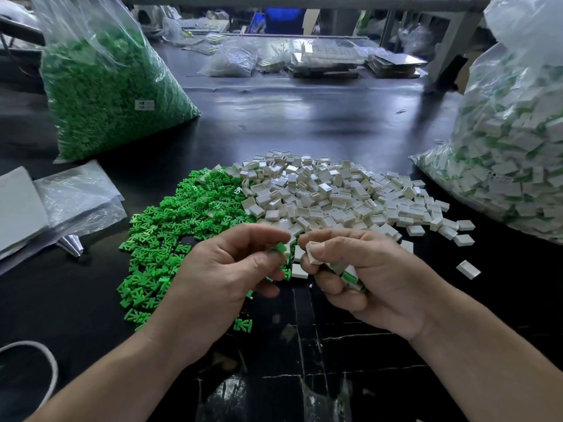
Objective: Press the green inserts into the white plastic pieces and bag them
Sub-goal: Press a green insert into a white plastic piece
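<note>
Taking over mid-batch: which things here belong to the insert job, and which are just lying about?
Job: green insert in left hand; white piece in right hand; green pile; white pile; bag of green inserts; bag of assembled pieces.
Lying about: flat plastic bags; white cord; far clutter.

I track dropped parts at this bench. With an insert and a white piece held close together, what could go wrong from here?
1. The right hand pinches a small white square plastic piece while cupping several finished white-and-green pieces in its palm; pressing may loosen that grip and spill them.
2. The left hand pinches the small green plastic insert by fingertips only, so it could slip or seat crooked.
</note>
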A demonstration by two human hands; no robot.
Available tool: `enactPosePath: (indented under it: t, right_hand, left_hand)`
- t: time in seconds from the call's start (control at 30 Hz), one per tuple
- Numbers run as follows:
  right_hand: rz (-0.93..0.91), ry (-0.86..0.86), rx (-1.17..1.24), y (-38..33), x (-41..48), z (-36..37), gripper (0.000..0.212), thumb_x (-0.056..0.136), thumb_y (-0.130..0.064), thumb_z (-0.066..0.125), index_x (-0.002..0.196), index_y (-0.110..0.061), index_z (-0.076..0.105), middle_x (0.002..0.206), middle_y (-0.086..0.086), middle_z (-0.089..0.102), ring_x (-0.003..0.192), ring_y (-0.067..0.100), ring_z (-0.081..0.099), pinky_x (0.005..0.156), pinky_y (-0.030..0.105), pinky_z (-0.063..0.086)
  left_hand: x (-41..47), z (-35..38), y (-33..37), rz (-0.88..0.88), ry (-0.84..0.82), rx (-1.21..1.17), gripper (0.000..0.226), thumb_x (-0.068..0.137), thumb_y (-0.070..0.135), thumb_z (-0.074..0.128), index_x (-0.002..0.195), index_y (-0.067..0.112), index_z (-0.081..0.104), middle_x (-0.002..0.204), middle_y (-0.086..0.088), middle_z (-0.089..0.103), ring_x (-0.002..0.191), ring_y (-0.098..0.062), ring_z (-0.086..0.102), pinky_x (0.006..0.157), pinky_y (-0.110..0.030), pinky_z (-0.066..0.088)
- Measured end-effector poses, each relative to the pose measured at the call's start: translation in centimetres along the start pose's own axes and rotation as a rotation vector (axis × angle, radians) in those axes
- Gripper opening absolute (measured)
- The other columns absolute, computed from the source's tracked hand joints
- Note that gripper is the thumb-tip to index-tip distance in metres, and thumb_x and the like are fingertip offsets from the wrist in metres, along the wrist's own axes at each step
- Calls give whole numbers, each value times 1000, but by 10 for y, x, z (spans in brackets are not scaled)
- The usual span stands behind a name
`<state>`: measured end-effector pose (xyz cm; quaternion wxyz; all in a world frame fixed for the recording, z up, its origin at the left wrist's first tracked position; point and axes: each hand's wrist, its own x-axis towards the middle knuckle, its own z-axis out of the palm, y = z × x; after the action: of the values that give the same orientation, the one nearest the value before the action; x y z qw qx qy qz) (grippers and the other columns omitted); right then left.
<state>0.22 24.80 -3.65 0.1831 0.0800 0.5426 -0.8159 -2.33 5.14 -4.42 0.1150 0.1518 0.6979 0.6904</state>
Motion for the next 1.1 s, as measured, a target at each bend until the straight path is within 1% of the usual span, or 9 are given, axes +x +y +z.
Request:
enactPosePath:
  t: [0.17,0.27,0.3,0.37,0.5,0.6,0.7,0.9,1.1]
  right_hand:
    - [4,-50,61,2,-1,-1,22,77,-8,77,97,-11,68,85,14,66,51,14,49,32,18,34]
    - [-2,-48,59,3,0,0,17,78,-11,74,94,-14,71,81,9,62,51,13,48,32,18,34]
    - [-3,-49,59,3,1,0,16,78,-12,74,94,-14,72,79,8,60,51,13,47,32,18,33]
    - [-1,-57,64,4,1,1,14,79,-13,73,93,-14,71,75,7,58,50,12,46,32,17,32]
    - [11,-81,111,6,0,4,11,81,-11,69,91,-9,64,74,8,59,48,10,46,31,16,31]
    - [-16,-81,105,8,0,6,16,82,-7,72,94,-7,61,76,10,60,47,10,47,31,16,30]
    - [-81,-73,43,9,1,8,17,79,-11,71,93,-7,62,77,10,61,46,11,46,31,17,30]
    - [-187,-42,-68,10,-1,12,14,80,-18,77,88,-11,68,76,8,63,46,11,45,32,17,30]
    - [-214,-33,-111,9,-2,11,5,81,-19,73,85,-16,71,76,9,62,45,11,45,32,17,30]
  left_hand:
    - [-2,1,0,17,52,-23,17,73,31,69,86,22,71,86,-10,74,78,-23,72,63,-26,58]
    - [-3,2,0,85,113,122,12,78,36,68,84,26,71,79,1,72,73,-11,69,65,-17,54]
    - [-4,2,1,101,133,171,12,78,38,67,83,27,70,72,5,69,67,-8,65,62,-13,51]
    - [-4,1,0,95,141,164,13,79,39,69,82,27,70,64,7,62,59,-7,58,55,-13,48]
    - [-2,0,-2,-9,53,-126,14,80,33,73,83,19,70,75,-6,66,66,-19,63,55,-24,51]
    - [0,0,-3,-43,44,-236,7,79,26,70,81,20,72,83,-13,71,71,-23,69,55,-25,52]
    - [0,-1,-3,-36,40,-229,5,81,22,67,81,22,72,85,-15,72,72,-24,70,55,-26,52]
    - [-2,2,-1,4,50,-113,8,81,28,67,82,21,72,82,-10,73,68,-20,69,55,-24,52]
    - [-4,2,2,9,43,-72,12,82,32,71,81,21,71,80,-8,73,67,-20,69,55,-25,53]
